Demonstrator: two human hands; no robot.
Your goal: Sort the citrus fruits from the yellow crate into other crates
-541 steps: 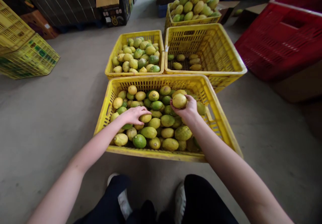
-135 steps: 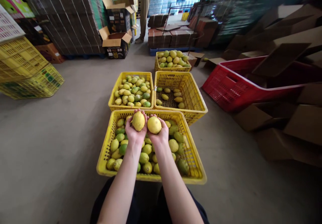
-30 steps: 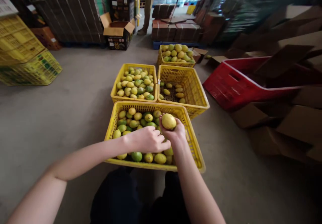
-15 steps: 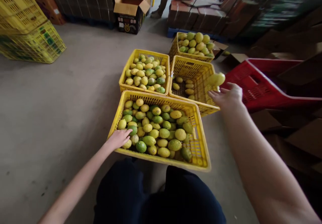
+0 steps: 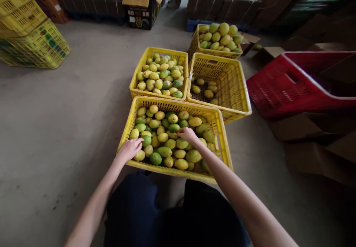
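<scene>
Fruit (image 5: 164, 151) lies heaped in the near crate (image 5: 178, 104), oval to almost round, running from yellow through yellow-green to full green; some skins are smooth, others rough or blotched. The left hand (image 5: 130, 150) comes over the crate's left side with loosely bent fingers, their tips at the left edge of a green fruit (image 5: 147, 140); whether they grip it cannot be told. The right hand (image 5: 187, 134) hangs over the middle of the heap, fingers bunched and aimed down and to the left. They hide what is beneath them, so a pinch on anything cannot be made out. A slim fruit (image 5: 173, 128), also green, lies just beside these fingertips on the far left, its long axis running left to right. The yellow fruit (image 5: 195, 122), beyond the right hand, and the front fruit (image 5: 181, 164), by the near wall, lie crosswise too. Between the slim fruit and the far wall, a spotted fruit (image 5: 172, 119) turns its dark-tipped end toward the camera.
</scene>
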